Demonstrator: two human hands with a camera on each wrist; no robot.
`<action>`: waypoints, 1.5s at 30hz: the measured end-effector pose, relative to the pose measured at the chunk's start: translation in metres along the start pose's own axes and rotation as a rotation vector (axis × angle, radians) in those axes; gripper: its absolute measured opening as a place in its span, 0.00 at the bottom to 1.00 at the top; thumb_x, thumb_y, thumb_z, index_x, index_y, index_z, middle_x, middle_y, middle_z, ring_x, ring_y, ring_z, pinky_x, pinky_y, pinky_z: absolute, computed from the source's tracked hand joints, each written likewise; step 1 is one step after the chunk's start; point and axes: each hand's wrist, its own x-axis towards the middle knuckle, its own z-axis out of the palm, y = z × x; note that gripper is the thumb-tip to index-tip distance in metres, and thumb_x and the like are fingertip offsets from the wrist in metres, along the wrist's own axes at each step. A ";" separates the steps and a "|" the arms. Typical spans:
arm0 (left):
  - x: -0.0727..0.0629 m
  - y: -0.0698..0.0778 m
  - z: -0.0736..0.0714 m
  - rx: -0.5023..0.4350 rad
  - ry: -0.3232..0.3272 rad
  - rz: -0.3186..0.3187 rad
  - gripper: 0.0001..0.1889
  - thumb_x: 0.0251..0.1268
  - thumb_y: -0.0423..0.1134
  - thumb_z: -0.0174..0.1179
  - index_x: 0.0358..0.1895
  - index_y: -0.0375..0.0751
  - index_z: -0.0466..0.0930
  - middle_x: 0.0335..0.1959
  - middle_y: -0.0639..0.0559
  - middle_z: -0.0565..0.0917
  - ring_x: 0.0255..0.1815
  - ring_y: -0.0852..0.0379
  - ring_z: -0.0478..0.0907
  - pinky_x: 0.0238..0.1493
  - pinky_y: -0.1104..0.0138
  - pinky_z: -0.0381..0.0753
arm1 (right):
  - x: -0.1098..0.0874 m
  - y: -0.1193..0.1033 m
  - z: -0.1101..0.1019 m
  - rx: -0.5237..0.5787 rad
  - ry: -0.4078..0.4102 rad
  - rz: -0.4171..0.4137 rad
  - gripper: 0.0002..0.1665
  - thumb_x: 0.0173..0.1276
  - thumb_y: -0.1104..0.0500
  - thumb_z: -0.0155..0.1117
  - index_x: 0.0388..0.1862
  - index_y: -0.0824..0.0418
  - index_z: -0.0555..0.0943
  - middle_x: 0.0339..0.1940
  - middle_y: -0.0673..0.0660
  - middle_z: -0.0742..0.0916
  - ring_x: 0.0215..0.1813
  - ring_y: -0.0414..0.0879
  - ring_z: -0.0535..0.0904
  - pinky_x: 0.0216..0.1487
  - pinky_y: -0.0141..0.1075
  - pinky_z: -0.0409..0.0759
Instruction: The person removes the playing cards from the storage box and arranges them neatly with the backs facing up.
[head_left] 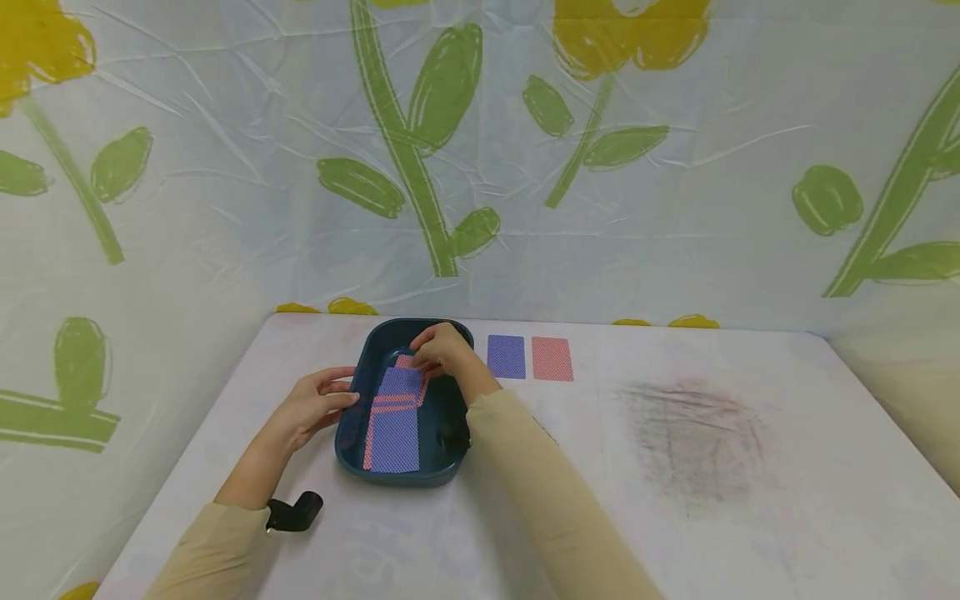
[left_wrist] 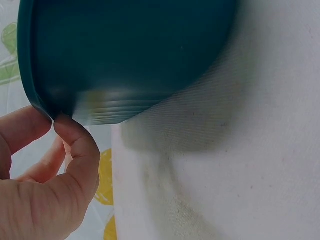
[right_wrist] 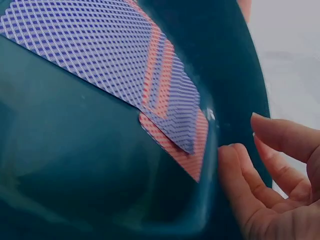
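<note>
A dark teal plastic tub [head_left: 405, 480] holds overlapping cards with checked backs, blue cards [head_left: 395, 440] mostly lying over red ones. At the tub's left side, my left hand [head_left: 318, 404] has its thumb and forefinger on the rim, pinching it in the left wrist view. My right hand [head_left: 442, 350] reaches into the far end of the tub from the right. In the right wrist view its thumb and fingers stand apart with nothing between them, just beside a red card [right_wrist: 199, 162] partly covered by a blue one.
Right of the tub, a blue card [head_left: 506, 357] and a red card [head_left: 552, 359] lie side by side on the white table [head_left: 847, 467]. Farther right is a dark smudge [head_left: 697, 442] on the surface. A flower-printed sheet [head_left: 675, 217] hangs behind the table.
</note>
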 end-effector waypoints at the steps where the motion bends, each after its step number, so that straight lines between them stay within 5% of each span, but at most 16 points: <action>1: 0.000 0.000 0.000 0.000 0.001 -0.001 0.29 0.64 0.29 0.56 0.68 0.32 0.58 0.49 0.40 0.71 0.38 0.59 0.73 0.40 0.71 0.76 | 0.001 0.001 0.003 -0.016 0.013 -0.005 0.19 0.54 0.75 0.65 0.48 0.73 0.78 0.29 0.57 0.78 0.40 0.57 0.80 0.48 0.49 0.77; 13: 0.003 -0.002 -0.002 -0.009 0.000 0.003 0.29 0.64 0.29 0.56 0.67 0.33 0.59 0.49 0.40 0.71 0.38 0.58 0.73 0.40 0.71 0.76 | 0.014 0.017 0.023 -0.435 0.075 -0.074 0.15 0.46 0.69 0.74 0.34 0.65 0.81 0.27 0.54 0.78 0.26 0.45 0.74 0.27 0.34 0.76; 21: 0.003 -0.002 0.000 -0.024 0.001 0.016 0.28 0.63 0.28 0.56 0.67 0.32 0.60 0.48 0.41 0.71 0.36 0.60 0.74 0.37 0.72 0.76 | 0.017 0.019 0.032 -0.631 0.038 -0.068 0.21 0.43 0.62 0.79 0.33 0.62 0.77 0.31 0.54 0.80 0.35 0.47 0.76 0.38 0.37 0.75; 26: 0.001 0.000 0.001 -0.026 0.007 0.025 0.28 0.63 0.27 0.55 0.67 0.30 0.60 0.45 0.43 0.72 0.34 0.61 0.73 0.34 0.72 0.75 | 0.017 0.020 0.030 -0.616 0.050 -0.046 0.18 0.43 0.62 0.79 0.27 0.63 0.78 0.28 0.55 0.80 0.33 0.48 0.76 0.37 0.38 0.76; 33: 0.000 -0.001 0.001 -0.026 -0.003 0.040 0.29 0.63 0.27 0.55 0.67 0.29 0.59 0.44 0.42 0.72 0.34 0.61 0.73 0.35 0.72 0.75 | 0.018 0.023 0.026 -0.458 0.076 0.014 0.15 0.44 0.66 0.78 0.27 0.63 0.78 0.28 0.54 0.79 0.32 0.46 0.75 0.35 0.36 0.76; 45: -0.003 -0.002 0.001 -0.027 -0.022 0.049 0.29 0.63 0.27 0.56 0.67 0.29 0.58 0.45 0.42 0.72 0.37 0.58 0.75 0.38 0.71 0.77 | 0.019 0.020 0.022 -0.339 0.022 0.028 0.16 0.47 0.67 0.76 0.20 0.60 0.74 0.25 0.53 0.76 0.28 0.46 0.73 0.36 0.41 0.78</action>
